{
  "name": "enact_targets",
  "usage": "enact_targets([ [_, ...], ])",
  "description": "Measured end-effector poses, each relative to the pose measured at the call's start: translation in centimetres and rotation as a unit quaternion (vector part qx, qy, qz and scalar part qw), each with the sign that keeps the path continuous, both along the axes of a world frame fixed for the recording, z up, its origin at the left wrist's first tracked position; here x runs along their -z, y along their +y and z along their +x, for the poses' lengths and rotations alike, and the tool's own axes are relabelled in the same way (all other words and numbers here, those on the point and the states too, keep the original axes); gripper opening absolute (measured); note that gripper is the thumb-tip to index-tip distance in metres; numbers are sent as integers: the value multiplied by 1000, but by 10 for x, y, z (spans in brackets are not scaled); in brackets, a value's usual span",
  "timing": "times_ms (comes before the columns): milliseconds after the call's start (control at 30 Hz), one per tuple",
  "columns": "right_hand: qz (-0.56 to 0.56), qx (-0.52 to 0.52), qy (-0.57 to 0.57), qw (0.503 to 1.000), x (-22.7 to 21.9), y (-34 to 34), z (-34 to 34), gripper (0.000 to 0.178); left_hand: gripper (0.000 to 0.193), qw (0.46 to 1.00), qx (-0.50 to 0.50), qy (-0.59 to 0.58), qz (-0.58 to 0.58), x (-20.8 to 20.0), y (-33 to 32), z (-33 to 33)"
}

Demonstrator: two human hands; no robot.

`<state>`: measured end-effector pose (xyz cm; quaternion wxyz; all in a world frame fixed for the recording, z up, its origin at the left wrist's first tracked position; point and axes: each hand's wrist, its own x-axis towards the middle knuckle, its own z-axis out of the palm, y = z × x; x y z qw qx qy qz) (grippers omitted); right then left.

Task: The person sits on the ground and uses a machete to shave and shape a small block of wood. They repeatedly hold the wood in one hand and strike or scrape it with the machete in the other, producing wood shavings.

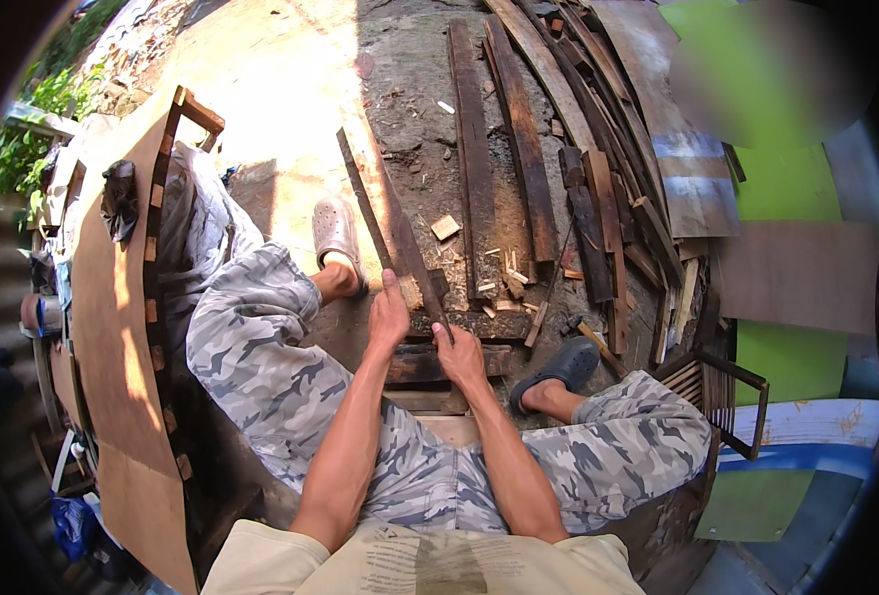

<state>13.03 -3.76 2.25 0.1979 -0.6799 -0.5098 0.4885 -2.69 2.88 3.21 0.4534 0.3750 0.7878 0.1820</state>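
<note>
My left hand (388,315) is closed around the near end of a long, thin dark strip (363,198). The strip slants up and away to the left; whether it is wood or a metal blade I cannot tell. Beside it, my right hand (459,355) grips the near end of a dark wooden plank (408,243), thumb along the top. That plank leans away from me, its far part in bright sun. Under my hands lie short dark wood blocks (489,325). Pale wood chips (507,283) and a small square offcut (445,228) are scattered just ahead.
Long dark planks (474,149) lie ahead, with a pile of boards (618,129) to the right. A hammer (600,345) rests by my right shoe (562,370). On the left stands a brown panel (112,327) with wooden edging; a slatted wooden frame (722,387) is at right.
</note>
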Motion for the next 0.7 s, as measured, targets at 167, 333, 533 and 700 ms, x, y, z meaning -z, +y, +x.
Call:
enact_targets([
  [167, 52, 175, 48, 982, -9, 1, -1, 49, 108, 1000, 4, 9, 20, -6, 1, 7],
  [333, -6, 41, 24, 999, -2, 3, -1, 51, 107, 1000, -12, 0, 26, -2, -3, 4],
  [533, 21, 239, 161, 957, -7, 3, -9, 51, 107, 1000, 0, 13, 22, 4, -1, 4],
  [700, 20, 50, 44, 998, 10, 1, -6, 46, 106, 999, -24, 20, 38, -5, -3, 9],
])
